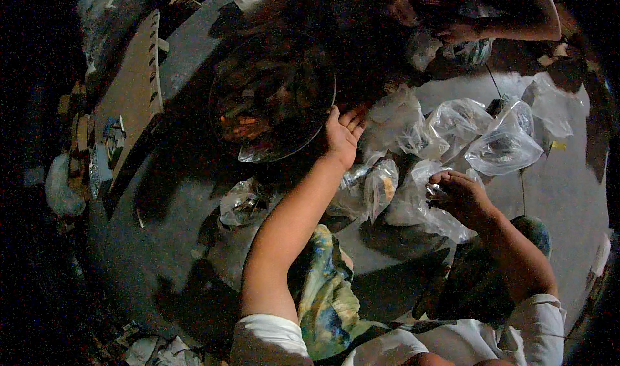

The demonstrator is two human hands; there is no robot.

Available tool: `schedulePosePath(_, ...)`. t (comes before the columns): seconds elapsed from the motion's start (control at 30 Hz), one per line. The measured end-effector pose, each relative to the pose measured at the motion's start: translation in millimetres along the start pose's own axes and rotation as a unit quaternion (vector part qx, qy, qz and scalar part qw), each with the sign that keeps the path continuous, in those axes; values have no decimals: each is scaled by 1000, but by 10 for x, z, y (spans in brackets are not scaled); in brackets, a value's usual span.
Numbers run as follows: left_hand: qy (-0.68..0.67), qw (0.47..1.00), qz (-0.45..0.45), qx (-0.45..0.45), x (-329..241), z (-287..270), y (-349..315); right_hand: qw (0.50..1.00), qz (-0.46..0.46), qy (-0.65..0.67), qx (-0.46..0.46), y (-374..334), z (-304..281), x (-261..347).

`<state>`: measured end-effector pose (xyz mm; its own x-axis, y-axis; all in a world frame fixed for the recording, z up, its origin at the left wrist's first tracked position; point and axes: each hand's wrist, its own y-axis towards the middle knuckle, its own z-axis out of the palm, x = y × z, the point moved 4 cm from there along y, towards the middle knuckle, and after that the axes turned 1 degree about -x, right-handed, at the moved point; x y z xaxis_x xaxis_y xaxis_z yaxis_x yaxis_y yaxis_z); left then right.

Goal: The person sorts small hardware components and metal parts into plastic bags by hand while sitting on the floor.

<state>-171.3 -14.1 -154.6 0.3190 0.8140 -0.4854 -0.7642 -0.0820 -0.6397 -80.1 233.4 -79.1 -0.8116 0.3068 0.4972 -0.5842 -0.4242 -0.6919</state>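
My left hand (344, 133) is open, palm turned up and fingers apart, beside the right rim of a large round basin (335, 90). Inside the basin lie dark pieces in deep shadow, with an orange-brown patch (242, 126) near its lower left. My right hand (460, 198) has its fingers curled at a clear plastic bag (423, 214) in front of my knee. The fingertips seem to grip the bag's film; whether they also hold something small is hidden. Just left of it lies a filled clear bag (381, 184) with a pale piece inside.
Several clear bags (504, 140) lie on the grey floor to the right. A small bag (243, 203) sits below the basin. At the far right, another person's hand (460, 30) is beside more bags. A tilted board (132, 88) stands at left, near wooden pieces (81, 130).
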Motion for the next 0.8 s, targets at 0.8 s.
schedulePosePath(0.8, 440, 872, -91, -192, 392, -1769, 479, 1000, 13, 0, 3, 20, -64, -12)
